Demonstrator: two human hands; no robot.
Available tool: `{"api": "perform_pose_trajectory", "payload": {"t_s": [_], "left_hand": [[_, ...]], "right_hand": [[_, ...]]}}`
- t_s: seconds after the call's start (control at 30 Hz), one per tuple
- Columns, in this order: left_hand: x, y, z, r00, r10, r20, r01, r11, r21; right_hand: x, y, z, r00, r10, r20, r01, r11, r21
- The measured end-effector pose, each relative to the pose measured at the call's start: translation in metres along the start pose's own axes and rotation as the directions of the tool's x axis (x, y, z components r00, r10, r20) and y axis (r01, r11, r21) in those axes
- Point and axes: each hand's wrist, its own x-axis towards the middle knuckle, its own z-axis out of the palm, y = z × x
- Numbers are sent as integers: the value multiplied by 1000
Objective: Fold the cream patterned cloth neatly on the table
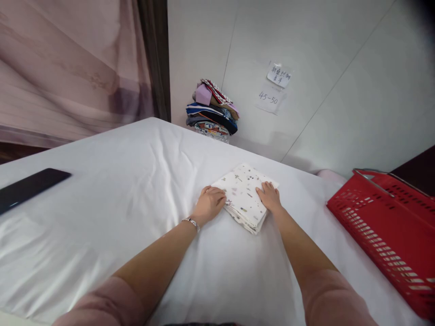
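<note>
A thick folded white cloth (246, 188) printed with small plant-like motifs lies on the white-covered table, several layers showing along its near edge. At its left side, my left hand (209, 206) has its fingers bent together over the edge, with the fingertips touching the cloth. A silver bracelet (193, 223) circles that wrist. My right hand (269, 197) lies on the right part of the cloth, palm down, with thumb and fingers apart. The underside of the cloth is hidden.
A red plastic basket (384, 222) with a metal handle stands at the right. A dark flat device (30, 185) lies at the left. Beyond the table's far edge is a pile of folded clothes (214, 111) against the wall. Paper notes (272, 97) hang there; a pink curtain (68, 68) is at left.
</note>
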Motion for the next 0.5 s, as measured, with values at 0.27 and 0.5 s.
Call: {"api": "perform_pose_trajectory", "payload": {"t_s": [0.27,0.5], "left_hand": [[0,0,0,1000,10,-22,-10,1000,-3],[-1,-3,1,999,31,-12,-31,999,-22]], "right_hand": [[-67,-1,19,996,58,-69,-40,970,242],[-130,-19,28,985,49,-168,28,904,426]]}}
